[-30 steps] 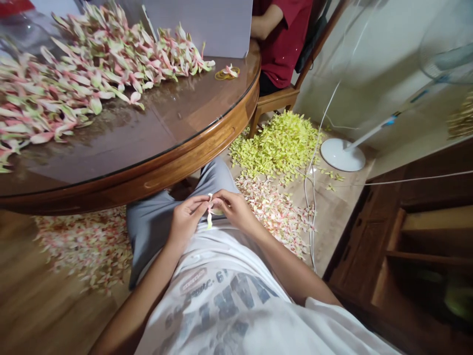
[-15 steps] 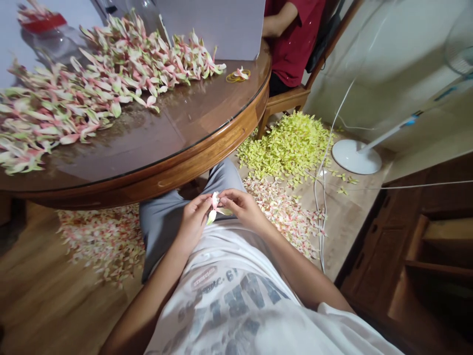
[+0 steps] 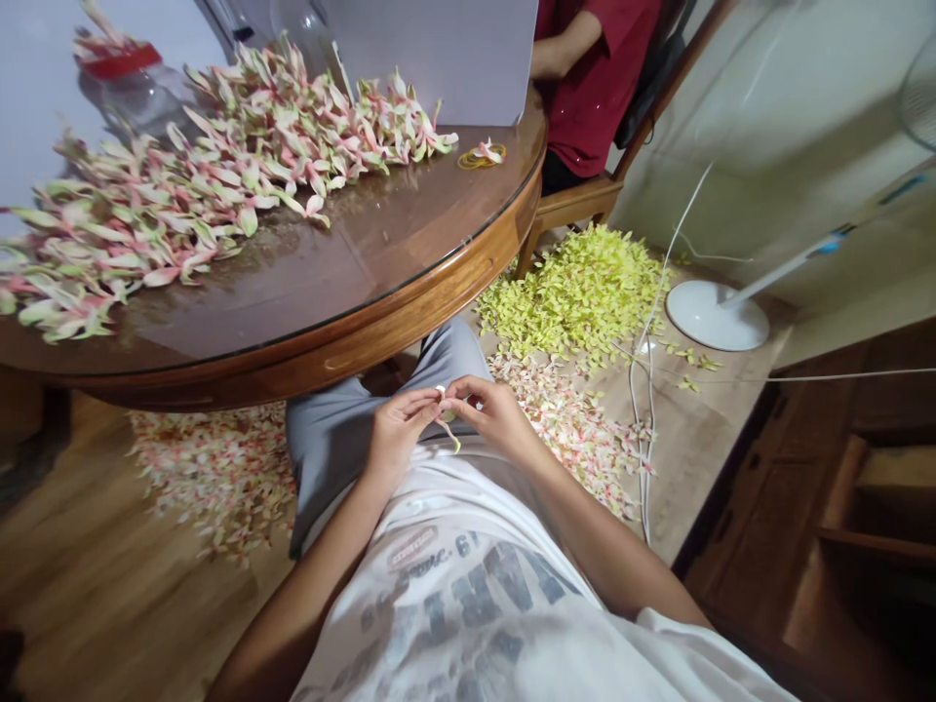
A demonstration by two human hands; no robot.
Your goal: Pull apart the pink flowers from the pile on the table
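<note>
Above my lap, my left hand [image 3: 399, 421] and my right hand [image 3: 487, 414] meet with their fingertips pinched around one small flower [image 3: 450, 434]. A thin pale petal with a yellow-green tip dangles below the fingers, and a white bit shows above them. The fingers hide the rest of the flower. In front of my hands, a large heap of pink, white and green flowers [image 3: 241, 175] is spread over the round glass-topped table [image 3: 343, 258]. Yellow rubber bands [image 3: 479, 161] with a flower on them lie near the table's right edge.
Pink-white flowers [image 3: 570, 424] and a yellow-green flower pile [image 3: 585, 288] cover the floor. White cables [image 3: 643, 419] run past them near a fan base [image 3: 717, 314]. A person in a red shirt [image 3: 600, 97] sits behind a panel [image 3: 439, 58]. A red-rimmed jar [image 3: 142, 93] stands at the back left.
My fingers have closed further around the flower, which now shows less and has turned, its petal hanging to the lower right. The whole view has shifted slightly.
</note>
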